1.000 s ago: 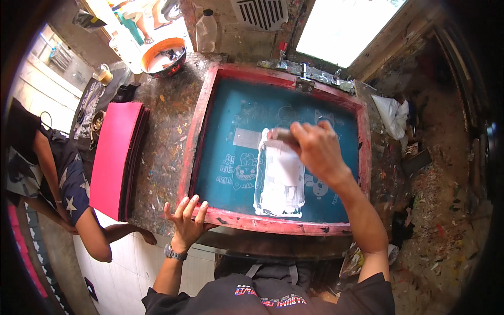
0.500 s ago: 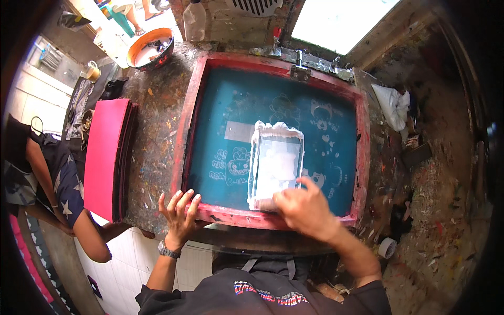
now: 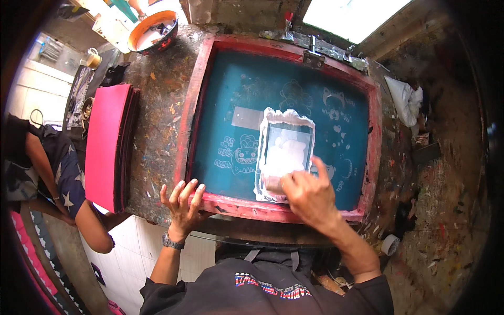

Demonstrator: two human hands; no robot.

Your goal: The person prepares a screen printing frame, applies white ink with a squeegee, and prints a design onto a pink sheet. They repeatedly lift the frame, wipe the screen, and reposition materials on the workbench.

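1. Right hand [image 3: 312,198]: clamped on a small squeegee [image 3: 273,184], which sits in white ink [image 3: 286,155] toward the near side of the teal screen [image 3: 223,89].
2. Left hand [image 3: 185,206]: fingers spread at near-left corner of red frame [image 3: 247,208]; cannot tell if gripping.
3. Step, judged: inking stroke across the screen.
4. Next move probably calls for even blade pressure, frame steady.
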